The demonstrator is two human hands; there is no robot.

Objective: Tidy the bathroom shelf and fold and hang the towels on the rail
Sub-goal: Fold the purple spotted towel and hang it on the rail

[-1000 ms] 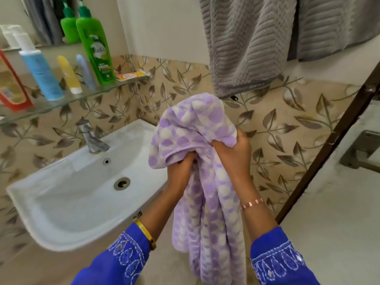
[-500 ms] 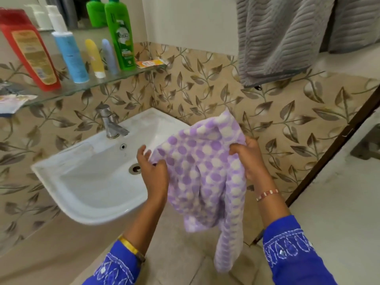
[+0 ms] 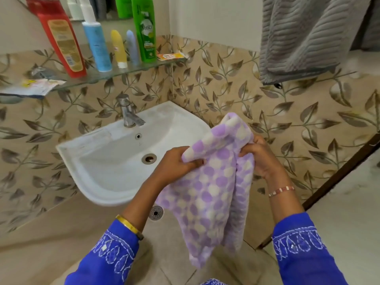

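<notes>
Both hands have a closed grip on the towel (image 3: 209, 194), a lilac one with white spots, at centre right of the frame. The left hand (image 3: 176, 163) pinches a bunched upper edge with curled fingers and thumb; the right hand (image 3: 261, 159) clutches the opposite upper edge, fingers wrapped into the cloth. Between the two hands the towel rises in a soft peak, and below them it hangs in loose folds toward the lower centre, above the floor (image 3: 174, 270).

Just left of the left hand is the white basin (image 3: 98, 159), with a tap (image 3: 128, 112) at its back rim. In the upper left a glass shelf (image 3: 131, 69) carries a row of upright bottles: red (image 3: 61, 40), blue (image 3: 96, 46), small yellow (image 3: 118, 49), small pale blue (image 3: 132, 48) and green (image 3: 145, 31). Flat sachets lie at both ends of the shelf. In the upper right a grey towel (image 3: 304, 36) hangs against the wall, well apart from the hands.
</notes>
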